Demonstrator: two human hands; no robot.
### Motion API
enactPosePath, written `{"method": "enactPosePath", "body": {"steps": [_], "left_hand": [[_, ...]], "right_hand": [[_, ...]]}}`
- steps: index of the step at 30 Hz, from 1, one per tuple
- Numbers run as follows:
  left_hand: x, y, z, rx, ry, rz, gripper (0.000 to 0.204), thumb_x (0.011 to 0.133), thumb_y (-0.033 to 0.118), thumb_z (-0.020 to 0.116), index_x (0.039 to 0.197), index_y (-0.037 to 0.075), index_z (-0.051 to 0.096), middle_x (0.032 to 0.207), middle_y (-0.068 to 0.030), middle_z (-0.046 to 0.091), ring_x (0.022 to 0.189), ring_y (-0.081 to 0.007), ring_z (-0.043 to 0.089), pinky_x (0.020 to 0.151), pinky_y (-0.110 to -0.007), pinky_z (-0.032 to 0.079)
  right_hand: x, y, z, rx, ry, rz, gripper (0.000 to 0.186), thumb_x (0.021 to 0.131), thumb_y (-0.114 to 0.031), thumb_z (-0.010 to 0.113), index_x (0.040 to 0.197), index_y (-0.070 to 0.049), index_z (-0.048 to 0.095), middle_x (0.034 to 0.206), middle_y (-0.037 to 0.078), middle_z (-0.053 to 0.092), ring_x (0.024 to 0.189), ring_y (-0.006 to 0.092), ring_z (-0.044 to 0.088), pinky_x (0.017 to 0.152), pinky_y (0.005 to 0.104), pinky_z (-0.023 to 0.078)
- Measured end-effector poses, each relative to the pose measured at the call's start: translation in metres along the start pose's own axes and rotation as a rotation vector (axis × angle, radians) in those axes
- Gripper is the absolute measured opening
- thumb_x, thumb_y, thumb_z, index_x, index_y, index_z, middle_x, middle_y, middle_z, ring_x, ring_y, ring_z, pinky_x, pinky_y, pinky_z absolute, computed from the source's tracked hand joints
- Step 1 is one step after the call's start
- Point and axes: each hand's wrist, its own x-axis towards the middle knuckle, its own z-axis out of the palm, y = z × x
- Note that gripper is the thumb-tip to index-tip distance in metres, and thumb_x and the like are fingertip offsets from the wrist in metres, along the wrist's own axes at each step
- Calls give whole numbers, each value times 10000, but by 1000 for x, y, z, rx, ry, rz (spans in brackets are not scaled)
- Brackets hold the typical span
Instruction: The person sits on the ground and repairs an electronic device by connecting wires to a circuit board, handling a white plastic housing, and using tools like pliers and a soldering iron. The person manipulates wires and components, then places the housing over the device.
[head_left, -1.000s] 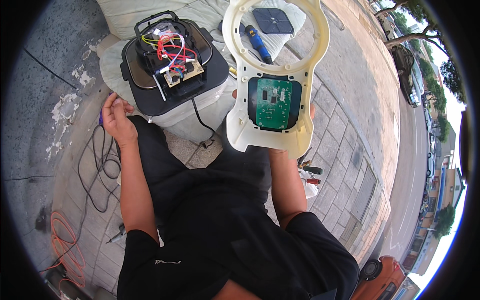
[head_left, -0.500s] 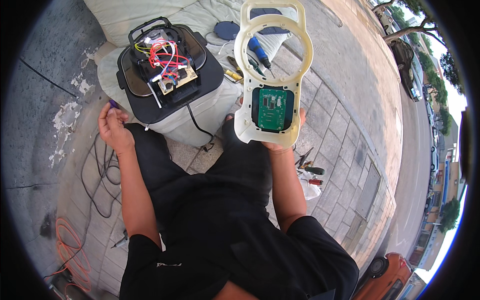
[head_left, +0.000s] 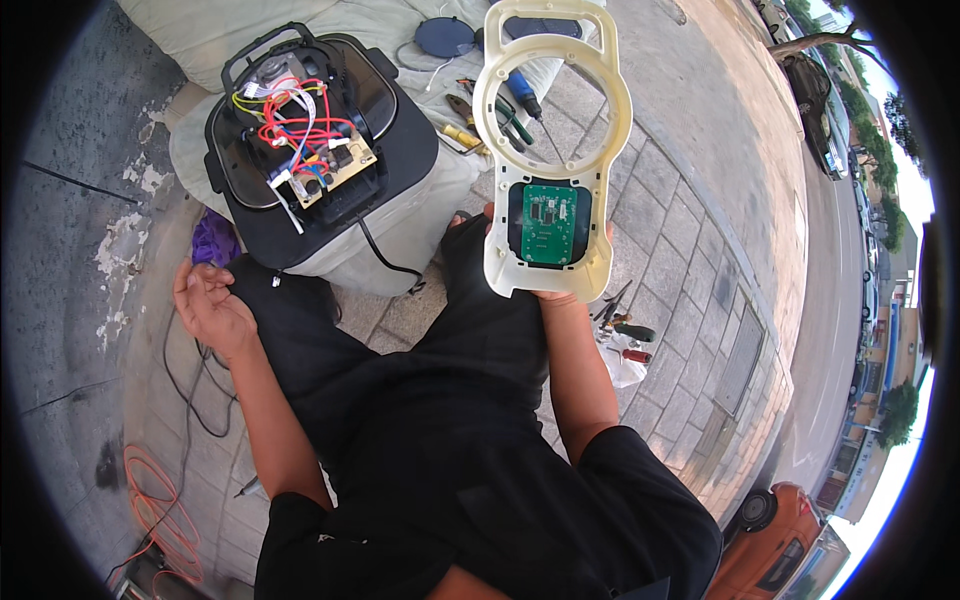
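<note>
My right hand (head_left: pixel 556 297) grips the lower end of a cream plastic housing (head_left: pixel 597 215), its fingers mostly hidden behind it. The housing has a large round opening above and a green circuit board (head_left: pixel 549 224) set in its lower window. To the left, my left hand (head_left: pixel 213 308) is turned palm up with curled fingers. A crumpled purple cloth (head_left: pixel 213 238) is pinched at its fingertips. Between my hands, just ahead, stands a black appliance part (head_left: pixel 405 160) with its inside exposed. Red, white and yellow wires (head_left: pixel 300 125) run across its tan circuit board (head_left: pixel 350 178).
Beyond the housing lie a blue electric screwdriver (head_left: pixel 523 92), pliers and a round dark disc (head_left: pixel 444 37) on pale fabric (head_left: pixel 180 25). Several screwdrivers (head_left: pixel 634 333) rest on the paving at right. Orange cable (head_left: pixel 165 510) coils at lower left. A black power cord (head_left: pixel 385 260) hangs from the appliance.
My left hand has moved down and left, and much more of the purple cloth shows. The housing sits slightly lower. The appliance appears shifted left as the view moved.
</note>
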Motion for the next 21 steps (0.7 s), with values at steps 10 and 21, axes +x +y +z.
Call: {"method": "enactPosePath", "body": {"steps": [10, 21], "left_hand": [[-1, -4, 9, 13, -55, 22, 326, 1071, 139, 541, 1302, -91, 558, 889, -146, 658, 753, -194, 612, 720, -310, 512], [-1, -3, 9, 28, -52, 34, 305, 1066, 116, 536, 1302, -71, 579, 894, -130, 658, 747, -181, 614, 684, -285, 502]], "right_hand": [[3, -1, -1, -3, 7, -11, 829, 885, -574, 695, 1514, -63, 521, 1475, 210, 591, 1305, 404, 597, 1122, 571, 469], [-8, -5, -13, 324, -17, -71, 803, 890, -532, 676, 1506, -39, 528, 1476, 235, 587, 1303, 421, 594, 1133, 574, 458]]}}
